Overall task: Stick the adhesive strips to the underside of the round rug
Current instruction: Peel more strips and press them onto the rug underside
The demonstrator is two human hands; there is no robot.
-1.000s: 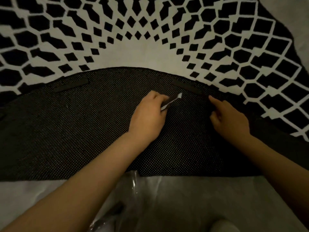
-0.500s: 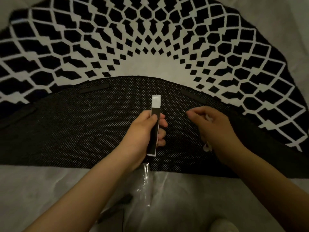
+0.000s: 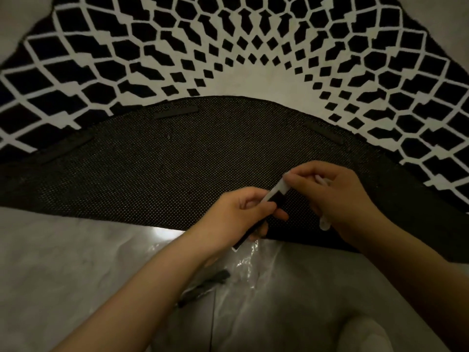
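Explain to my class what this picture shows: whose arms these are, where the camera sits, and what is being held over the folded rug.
The camera is worn on a person's head and looks down at their own bare arms. A round rug with a black-and-white pattern is folded back, showing its dark dotted underside. Black adhesive strips are already stuck near its edge. The left hand grips a fresh strip, and the right hand pinches its white backing, apparently to peel it. A clear plastic wrapper lies on the pale floor.
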